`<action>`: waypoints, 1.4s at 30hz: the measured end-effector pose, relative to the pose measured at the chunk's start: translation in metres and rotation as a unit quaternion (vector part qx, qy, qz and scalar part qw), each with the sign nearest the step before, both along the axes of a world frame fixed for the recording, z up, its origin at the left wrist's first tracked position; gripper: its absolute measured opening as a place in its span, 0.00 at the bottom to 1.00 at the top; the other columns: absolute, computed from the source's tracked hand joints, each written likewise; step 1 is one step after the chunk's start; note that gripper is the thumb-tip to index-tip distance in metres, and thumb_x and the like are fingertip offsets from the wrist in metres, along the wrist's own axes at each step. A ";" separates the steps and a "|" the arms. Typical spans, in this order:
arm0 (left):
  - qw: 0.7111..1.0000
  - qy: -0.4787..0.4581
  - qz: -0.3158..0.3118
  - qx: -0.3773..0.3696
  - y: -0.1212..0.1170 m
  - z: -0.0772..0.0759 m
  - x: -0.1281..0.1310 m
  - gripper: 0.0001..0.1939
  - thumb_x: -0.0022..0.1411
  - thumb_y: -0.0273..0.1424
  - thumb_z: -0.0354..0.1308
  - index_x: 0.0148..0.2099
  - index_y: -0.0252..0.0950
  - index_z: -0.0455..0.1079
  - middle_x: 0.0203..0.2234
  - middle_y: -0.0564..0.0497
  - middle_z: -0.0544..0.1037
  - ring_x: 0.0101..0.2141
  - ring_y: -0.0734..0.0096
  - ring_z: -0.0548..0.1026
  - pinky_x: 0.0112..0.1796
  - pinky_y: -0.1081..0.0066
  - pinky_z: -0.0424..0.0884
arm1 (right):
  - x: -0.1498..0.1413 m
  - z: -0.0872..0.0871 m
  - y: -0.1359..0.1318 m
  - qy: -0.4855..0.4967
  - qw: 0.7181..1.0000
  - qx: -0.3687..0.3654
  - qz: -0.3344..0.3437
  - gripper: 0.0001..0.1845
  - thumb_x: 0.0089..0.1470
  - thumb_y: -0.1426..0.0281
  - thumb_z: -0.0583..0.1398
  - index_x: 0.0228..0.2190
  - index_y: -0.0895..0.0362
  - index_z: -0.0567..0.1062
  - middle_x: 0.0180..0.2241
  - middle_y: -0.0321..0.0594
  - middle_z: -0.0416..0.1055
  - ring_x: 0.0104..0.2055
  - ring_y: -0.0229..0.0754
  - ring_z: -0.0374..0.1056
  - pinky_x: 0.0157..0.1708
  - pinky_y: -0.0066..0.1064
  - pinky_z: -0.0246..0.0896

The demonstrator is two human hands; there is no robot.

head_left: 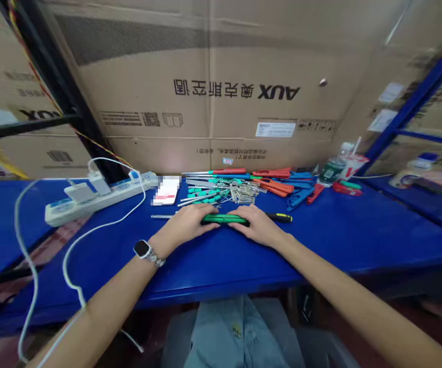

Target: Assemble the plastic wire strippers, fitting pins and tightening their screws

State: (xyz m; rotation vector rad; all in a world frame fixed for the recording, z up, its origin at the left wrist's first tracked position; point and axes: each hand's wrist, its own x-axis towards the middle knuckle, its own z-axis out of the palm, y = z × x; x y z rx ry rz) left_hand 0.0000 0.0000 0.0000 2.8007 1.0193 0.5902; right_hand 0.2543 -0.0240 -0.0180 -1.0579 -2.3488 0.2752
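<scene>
In the head view, the left hand [190, 223] and right hand [258, 225] both have a snug grip on the green handles [225, 218], over the blue bench [224, 268]. If one hand slips, they might roll into the metal bits [241, 193].

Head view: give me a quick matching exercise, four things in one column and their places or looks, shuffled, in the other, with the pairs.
1. green piece
2. power strip
3. watch
4. bottle

A. long and white, sockets on top
B. at the right part of the blue table
C. gripped by left hand and right hand
D. worn on the left arm

Pairs: 1-C, 2-A, 3-D, 4-B
</scene>
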 end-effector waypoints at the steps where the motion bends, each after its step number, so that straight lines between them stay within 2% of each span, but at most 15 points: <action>1: 1.000 0.000 -0.005 0.004 -0.001 -0.001 0.002 0.17 0.67 0.38 0.64 0.53 0.34 0.74 0.45 0.44 0.81 0.45 0.55 0.80 0.46 0.58 0.76 | 0.000 0.000 0.000 0.003 1.000 0.000 -0.001 0.12 0.64 0.66 0.63 0.48 0.55 0.79 0.44 0.42 0.80 0.45 0.46 0.74 0.48 0.38 0.60; 7: 0.997 -0.044 -0.054 0.017 -0.001 -0.006 0.009 0.12 0.74 0.38 0.55 0.48 0.35 0.74 0.39 0.46 0.79 0.40 0.61 0.78 0.42 0.63 0.75 | -0.002 0.002 0.000 0.013 0.999 0.017 0.030 0.10 0.66 0.65 0.61 0.46 0.53 0.80 0.38 0.40 0.80 0.40 0.43 0.74 0.43 0.35 0.59; 13: 0.992 -0.068 -0.101 0.024 -0.004 -0.003 0.010 0.13 0.76 0.37 0.52 0.43 0.35 0.73 0.34 0.48 0.77 0.36 0.63 0.75 0.37 0.65 0.72 | -0.002 0.005 -0.003 0.020 0.998 0.022 0.054 0.10 0.67 0.65 0.60 0.44 0.53 0.81 0.33 0.38 0.78 0.35 0.40 0.71 0.40 0.33 0.59; 17: 0.992 -0.075 -0.097 0.018 -0.006 0.000 0.009 0.13 0.76 0.37 0.52 0.43 0.35 0.72 0.35 0.48 0.77 0.36 0.64 0.74 0.37 0.65 0.72 | -0.002 0.004 -0.003 0.041 0.998 0.008 0.039 0.10 0.66 0.63 0.61 0.40 0.54 0.81 0.34 0.38 0.79 0.34 0.40 0.72 0.39 0.32 0.59; 22: 0.992 -0.093 -0.086 0.012 -0.005 0.003 0.008 0.11 0.75 0.37 0.54 0.44 0.36 0.72 0.35 0.49 0.76 0.36 0.65 0.75 0.38 0.65 0.72 | -0.001 -0.002 0.000 0.059 0.998 -0.019 -0.019 0.18 0.63 0.56 0.62 0.29 0.56 0.78 0.25 0.36 0.74 0.27 0.39 0.68 0.31 0.30 0.56; 25: 0.990 -0.107 -0.091 0.008 -0.006 0.004 0.008 0.11 0.74 0.37 0.55 0.44 0.36 0.72 0.35 0.49 0.77 0.37 0.65 0.75 0.38 0.66 0.72 | 0.000 -0.003 0.000 0.089 0.996 -0.003 -0.011 0.18 0.63 0.55 0.61 0.31 0.56 0.78 0.26 0.36 0.75 0.27 0.38 0.67 0.30 0.30 0.56; 30: 0.989 -0.119 -0.084 -0.005 -0.005 0.006 0.005 0.11 0.73 0.38 0.57 0.45 0.36 0.74 0.37 0.48 0.78 0.39 0.64 0.76 0.41 0.64 0.73 | -0.003 -0.002 -0.004 0.154 0.987 0.017 0.041 0.15 0.65 0.58 0.60 0.39 0.56 0.80 0.34 0.41 0.79 0.32 0.40 0.72 0.35 0.31 0.63; 35: 0.988 -0.116 -0.094 -0.039 0.005 0.008 -0.005 0.13 0.71 0.40 0.59 0.49 0.37 0.77 0.37 0.47 0.81 0.38 0.64 0.77 0.41 0.63 0.73 | -0.001 -0.001 -0.005 0.144 0.988 0.038 0.036 0.16 0.65 0.58 0.59 0.36 0.56 0.80 0.29 0.39 0.77 0.28 0.38 0.68 0.30 0.30 0.61; 42: 0.990 -0.094 -0.084 -0.069 0.008 0.005 -0.007 0.16 0.71 0.41 0.58 0.49 0.36 0.80 0.34 0.46 0.82 0.34 0.66 0.77 0.38 0.65 0.72 | 0.002 -0.003 -0.003 0.136 0.990 0.003 0.026 0.18 0.67 0.58 0.57 0.33 0.57 0.78 0.24 0.35 0.72 0.23 0.36 0.63 0.27 0.29 0.56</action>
